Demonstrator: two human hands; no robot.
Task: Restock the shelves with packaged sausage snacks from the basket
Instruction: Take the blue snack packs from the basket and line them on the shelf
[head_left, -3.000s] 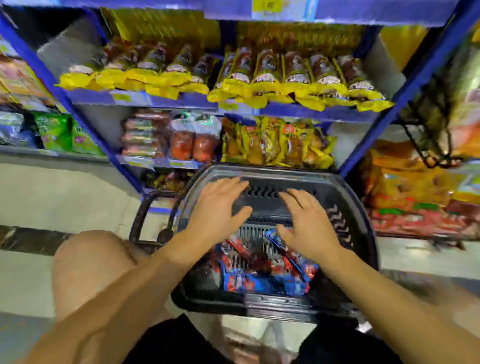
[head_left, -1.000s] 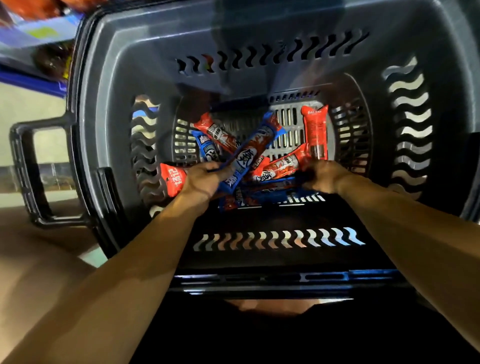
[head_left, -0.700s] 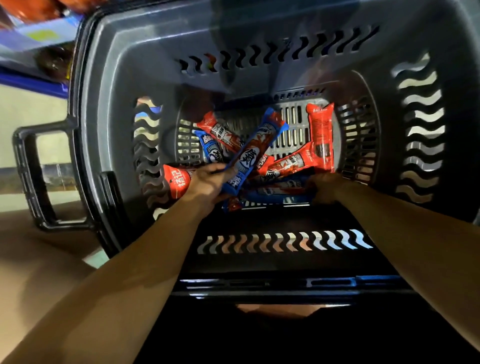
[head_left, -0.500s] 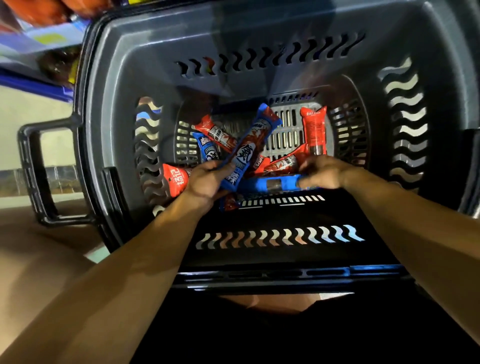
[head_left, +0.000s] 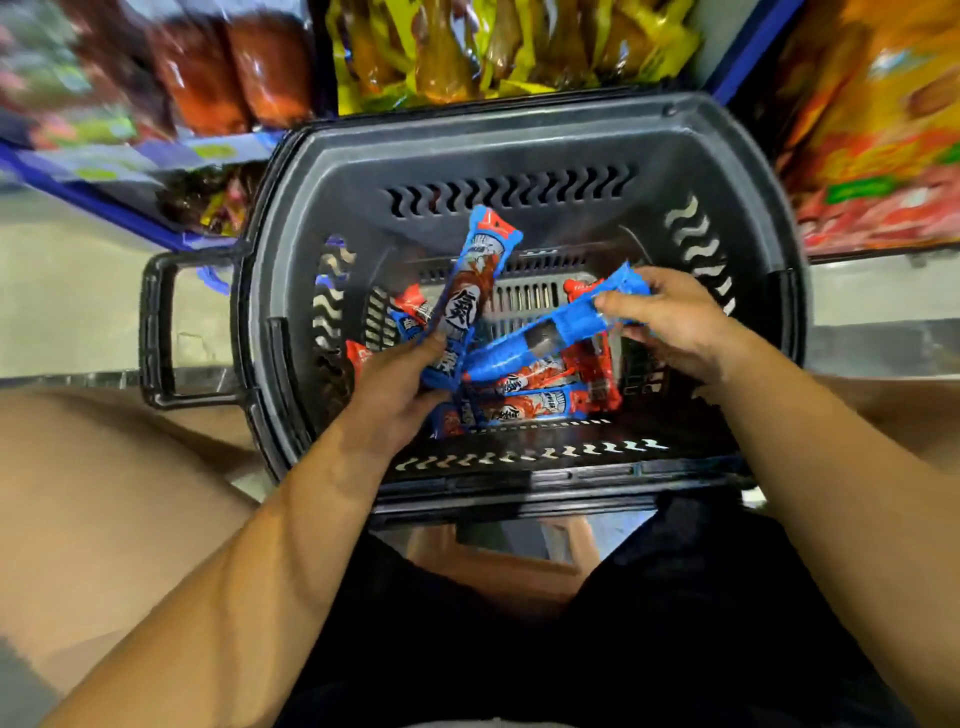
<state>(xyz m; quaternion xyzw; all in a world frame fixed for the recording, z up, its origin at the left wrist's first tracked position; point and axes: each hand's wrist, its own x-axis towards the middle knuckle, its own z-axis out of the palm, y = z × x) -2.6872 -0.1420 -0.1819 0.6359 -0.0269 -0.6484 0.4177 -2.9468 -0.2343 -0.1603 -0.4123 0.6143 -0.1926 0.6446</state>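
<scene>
**Head view: both hands lifting sausage packs out of the basket**

Head camera looks down into the dark grey basket (head_left: 519, 135), which fills the middle of the picture, its side handle (head_left: 161, 332) to our left. Beyond its far rim we see blurred shelves (head_left: 156, 156) of yellow and red packaged goods.

On the slatted basket floor lie the loose sausage packs (head_left: 540, 400), red and blue, overlapping one another near the closer wall.

Our left hand (head_left: 400, 384) sits low at the basket's left side, fingers curled round the lower end of a tall blue-and-red pack (head_left: 475, 275). That pack stands nearly upright, its top end against the far wall's slots.

Our right hand (head_left: 670, 317) is raised at the right side, thumb and fingers pinching one end of a blue pack (head_left: 550, 332). This pack slopes down and leftward from the hand; its lower end reaches close to the left hand's pack, above the pile.

Against half a second ago: the view has pulled back, so the shelves and more of the rim show. Then the right hand held the blue pack flat, low over the pile; now it is tilted and higher. The left hand's pack leaned rightward over the pile; now it stands steeper and higher.
</scene>
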